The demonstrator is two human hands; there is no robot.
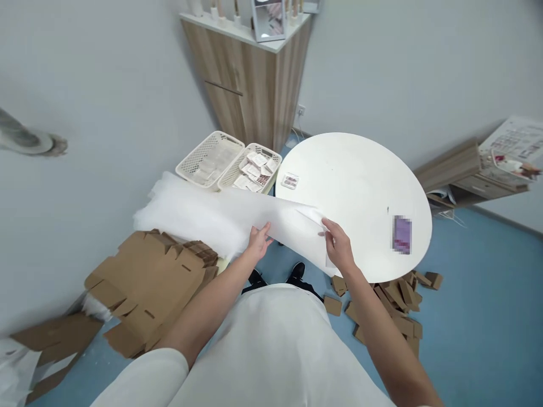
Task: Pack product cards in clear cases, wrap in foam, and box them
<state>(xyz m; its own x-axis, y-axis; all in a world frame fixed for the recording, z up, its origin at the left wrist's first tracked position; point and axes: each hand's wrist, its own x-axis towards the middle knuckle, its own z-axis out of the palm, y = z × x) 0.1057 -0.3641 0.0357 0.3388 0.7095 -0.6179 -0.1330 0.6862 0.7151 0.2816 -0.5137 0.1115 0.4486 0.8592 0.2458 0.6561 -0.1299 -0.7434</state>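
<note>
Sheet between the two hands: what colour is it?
The sheet is white; the head view shows it best.

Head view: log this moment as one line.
left hand: near edge of white packing sheet | right hand: sheet's right end | sheet: reaches over round table

Through my camera I see a cabinet (241, 79), and on its top stands a frame (270, 25). Near it, the wall (382, 73) has a socket (301, 110). Brown boxes (399, 299) lie on the blue floor (479, 282).

long white sheet (288, 221), partly over the round table (356, 181)
</note>
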